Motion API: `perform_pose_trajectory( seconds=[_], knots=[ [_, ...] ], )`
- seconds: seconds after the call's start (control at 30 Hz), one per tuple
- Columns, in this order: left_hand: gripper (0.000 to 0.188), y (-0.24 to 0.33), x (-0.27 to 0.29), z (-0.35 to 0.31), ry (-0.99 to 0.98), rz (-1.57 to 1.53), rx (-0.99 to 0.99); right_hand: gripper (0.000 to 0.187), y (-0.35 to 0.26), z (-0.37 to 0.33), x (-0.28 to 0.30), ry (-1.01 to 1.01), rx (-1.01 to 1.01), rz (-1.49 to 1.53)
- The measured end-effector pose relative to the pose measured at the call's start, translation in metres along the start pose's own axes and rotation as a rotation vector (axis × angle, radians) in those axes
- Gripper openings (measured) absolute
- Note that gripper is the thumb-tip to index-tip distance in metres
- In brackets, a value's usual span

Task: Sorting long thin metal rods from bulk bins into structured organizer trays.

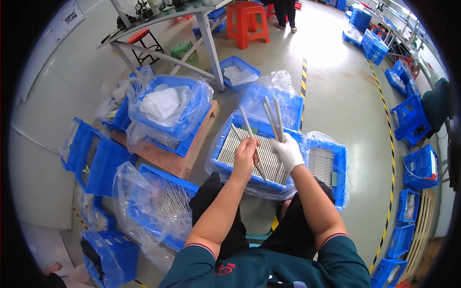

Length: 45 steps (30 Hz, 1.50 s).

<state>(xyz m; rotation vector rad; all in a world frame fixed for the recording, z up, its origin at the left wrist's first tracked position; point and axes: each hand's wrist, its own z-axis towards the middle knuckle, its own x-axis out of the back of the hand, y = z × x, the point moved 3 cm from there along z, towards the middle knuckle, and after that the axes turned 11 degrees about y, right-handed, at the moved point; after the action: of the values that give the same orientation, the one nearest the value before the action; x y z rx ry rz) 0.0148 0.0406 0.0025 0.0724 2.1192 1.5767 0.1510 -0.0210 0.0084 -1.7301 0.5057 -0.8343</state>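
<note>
Bare, my left hand (246, 152) grips a couple of thin metal rods (244, 116) that cross at my fingers. A white glove covers my right hand (288, 151), which is closed round several more metal rods (272, 115) standing up and fanning slightly apart. Both hands are over a blue crate (220, 169) lined with clear plastic. Rows of similar silvery rods (230, 150) lie side by side in it. To its right, another blue crate (342, 168) also holds a row of rods.
A blue crate under clear plastic (139, 206) holds rods at lower left. Lined crates (185, 127) stand on a wooden pallet (194, 149). Beyond are a table leg (211, 53), a red stool (247, 24) and a standing person (286, 14). Blue crates (401, 240) line the right side.
</note>
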Motion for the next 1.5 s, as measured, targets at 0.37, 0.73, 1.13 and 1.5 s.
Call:
perform_pose_trajectory(
  seconds=[0.37,0.73,1.13,1.5],
  knots=[
    [0.026,-0.016,-0.021,-0.033,-0.515,-0.021,0.575,0.021,-0.017,0.017,0.023,-0.019,-0.24,0.509],
    [0.031,0.001,-0.012,-0.02,-0.601,-0.353,0.556,0.029,-0.002,0.03,0.055,-0.087,-0.411,0.563],
    [0.032,-0.015,-0.012,-0.017,-0.582,-0.288,0.582,0.018,-0.01,-0.004,0.008,-0.329,-0.229,0.31],
    [0.031,-0.008,-0.016,-0.025,-0.688,-0.314,0.567,0.025,-0.008,-0.003,0.0,-0.291,-0.127,0.232]
  ],
)
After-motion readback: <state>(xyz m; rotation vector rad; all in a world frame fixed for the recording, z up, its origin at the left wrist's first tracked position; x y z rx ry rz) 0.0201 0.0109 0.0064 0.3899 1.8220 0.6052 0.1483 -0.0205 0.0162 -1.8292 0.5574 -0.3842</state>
